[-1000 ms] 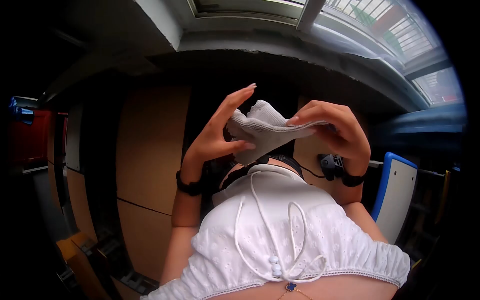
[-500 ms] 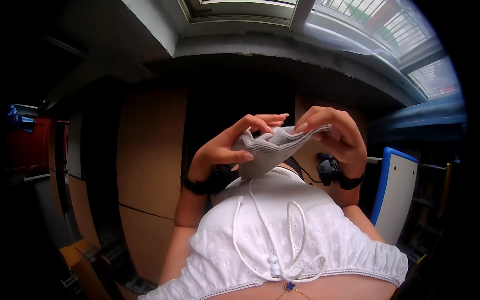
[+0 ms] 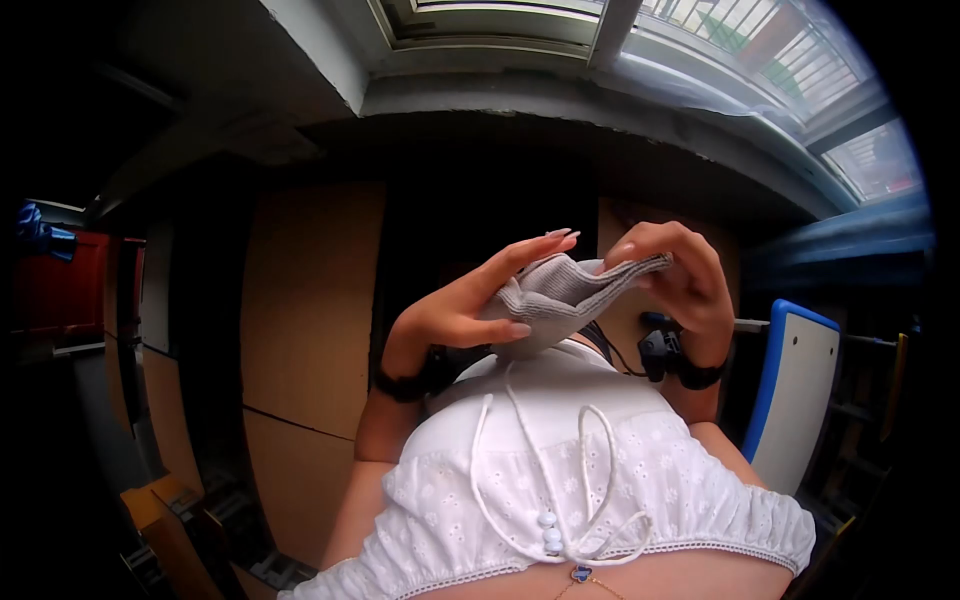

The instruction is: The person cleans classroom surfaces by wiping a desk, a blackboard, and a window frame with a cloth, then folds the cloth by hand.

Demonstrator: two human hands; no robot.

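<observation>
A grey ribbed knit cloth (image 3: 560, 300) is held up between my two hands, in front of the white top (image 3: 540, 440). My left hand (image 3: 455, 310) wraps round its left side, thumb in front and fingers behind the upper edge. At the right end, my right hand (image 3: 685, 275) pinches the cloth's edge between thumb and fingers. The cloth is folded over and partly open along its top. Black bands circle both wrists, and a dark device (image 3: 658, 350) with a cable is beside the right wrist.
Tan boards (image 3: 310, 300) stand at the left. A white panel with a blue edge (image 3: 795, 395) is at the right. Above are a grey ledge (image 3: 560, 105) and a window (image 3: 760, 50), with blue fabric (image 3: 850, 250) below it. An orange-brown piece (image 3: 165, 520) is at lower left.
My left fingers have come down from a spread pose onto the cloth, and that hand has moved right, nearer my right hand. The cloth is more bunched, with its upper edge folded.
</observation>
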